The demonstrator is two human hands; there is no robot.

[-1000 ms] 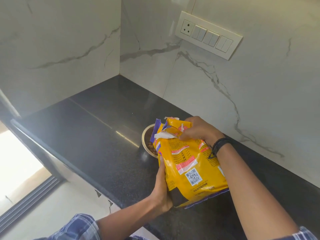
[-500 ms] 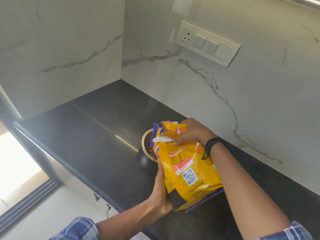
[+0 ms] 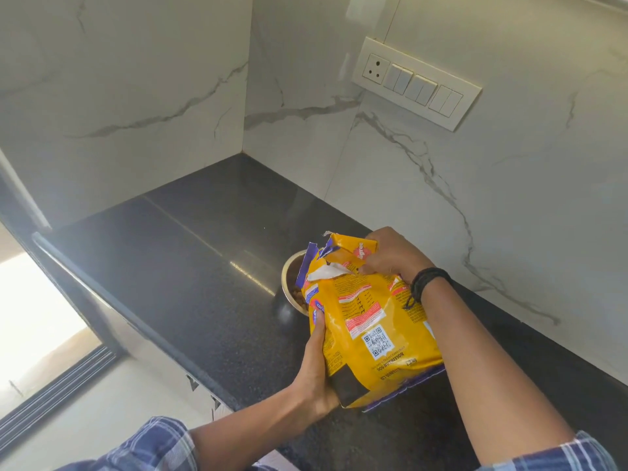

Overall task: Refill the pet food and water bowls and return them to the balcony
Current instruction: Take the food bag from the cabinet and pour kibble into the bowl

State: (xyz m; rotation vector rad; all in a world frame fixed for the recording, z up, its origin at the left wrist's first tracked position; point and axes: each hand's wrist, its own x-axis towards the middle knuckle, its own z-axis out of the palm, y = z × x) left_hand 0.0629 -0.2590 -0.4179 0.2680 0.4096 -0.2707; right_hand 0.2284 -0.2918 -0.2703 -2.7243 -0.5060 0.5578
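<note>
A yellow pet food bag with a torn top is held tilted above the black counter, its open end over a steel bowl. The bowl stands on the counter, mostly hidden behind the bag; brown kibble shows inside it. My left hand grips the bag's lower left edge from below. My right hand, with a black band on its wrist, pinches the bag's top near the opening.
White marble-look walls meet in a corner behind the counter. A switch panel with a socket is on the right wall. The counter's front edge drops to a light floor and a sliding door track at the lower left.
The bag and both hands keep their hold and pose. The camera tilted slightly, shifting the scene lower in view.
</note>
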